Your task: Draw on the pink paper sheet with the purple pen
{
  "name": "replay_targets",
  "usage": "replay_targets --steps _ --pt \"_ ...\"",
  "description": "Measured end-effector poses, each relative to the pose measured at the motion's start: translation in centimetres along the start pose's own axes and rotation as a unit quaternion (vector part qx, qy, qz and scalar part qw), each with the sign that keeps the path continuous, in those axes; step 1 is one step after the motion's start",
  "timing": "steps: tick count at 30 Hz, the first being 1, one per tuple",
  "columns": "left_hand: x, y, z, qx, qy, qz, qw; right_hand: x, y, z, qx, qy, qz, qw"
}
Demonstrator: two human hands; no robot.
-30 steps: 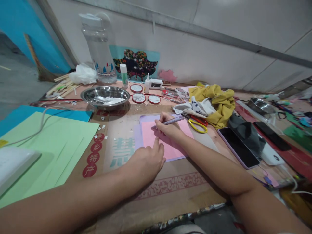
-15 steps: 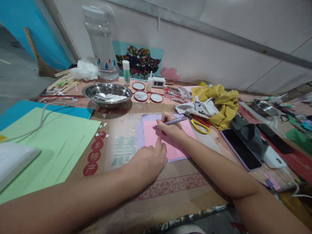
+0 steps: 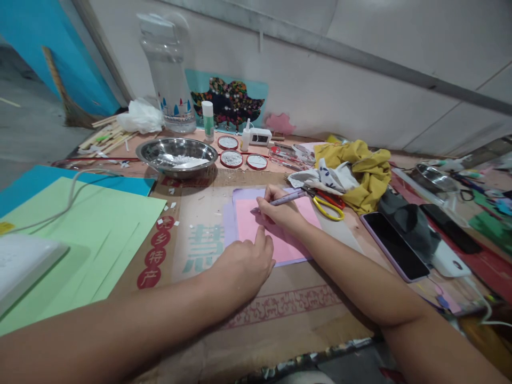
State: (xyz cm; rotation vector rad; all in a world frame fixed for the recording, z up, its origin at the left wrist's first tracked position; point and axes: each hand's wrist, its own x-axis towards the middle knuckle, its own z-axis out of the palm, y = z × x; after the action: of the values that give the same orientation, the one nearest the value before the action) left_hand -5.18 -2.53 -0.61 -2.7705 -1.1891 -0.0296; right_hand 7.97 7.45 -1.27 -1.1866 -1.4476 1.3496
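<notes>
A pen (image 3: 287, 197) is pinched in my right hand (image 3: 277, 208), its tip at the upper left part of a pink sheet of paper (image 3: 294, 240). Under the pink sheet lies a slightly larger purple sheet (image 3: 231, 226), showing along the left and lower edges. My left hand (image 3: 248, 260) rests flat over the lower left of the sheets, index finger stretched toward the pen tip. Both sheets lie on a flattened cardboard piece (image 3: 208, 325). Just right of my right hand are scissors with yellow handles (image 3: 328, 209).
Behind the sheets stand a steel bowl (image 3: 178, 157), small red-rimmed dishes (image 3: 231, 158), a glue stick (image 3: 208, 121) and a water bottle (image 3: 170, 80). Green paper (image 3: 88, 234) covers the left side. A yellow cloth (image 3: 366, 170) and a phone (image 3: 394, 245) lie to the right.
</notes>
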Motion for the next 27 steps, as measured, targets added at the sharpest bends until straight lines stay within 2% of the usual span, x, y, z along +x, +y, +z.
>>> replay_targets --steps 5,10,14,23,27 --pt "-0.1 0.0 0.2 0.01 0.016 0.006 1.0 0.0 -0.3 0.0 -0.019 -0.003 0.004 1.0" --pt "-0.1 0.0 0.2 0.0 0.005 0.0 1.0 0.3 -0.3 -0.1 -0.042 0.021 -0.009 0.999" --pt "-0.1 0.1 0.0 -0.009 -0.001 -0.01 1.0 0.3 0.1 -0.2 -0.047 0.009 -0.016 0.999" --pt "-0.1 -0.1 -0.1 0.014 -0.011 0.008 1.0 -0.6 -0.9 0.2 0.038 -0.006 0.065 0.997" --pt "-0.1 0.0 -0.2 0.006 -0.011 0.0 1.0 -0.3 -0.7 -0.1 0.013 -0.005 0.021 1.0"
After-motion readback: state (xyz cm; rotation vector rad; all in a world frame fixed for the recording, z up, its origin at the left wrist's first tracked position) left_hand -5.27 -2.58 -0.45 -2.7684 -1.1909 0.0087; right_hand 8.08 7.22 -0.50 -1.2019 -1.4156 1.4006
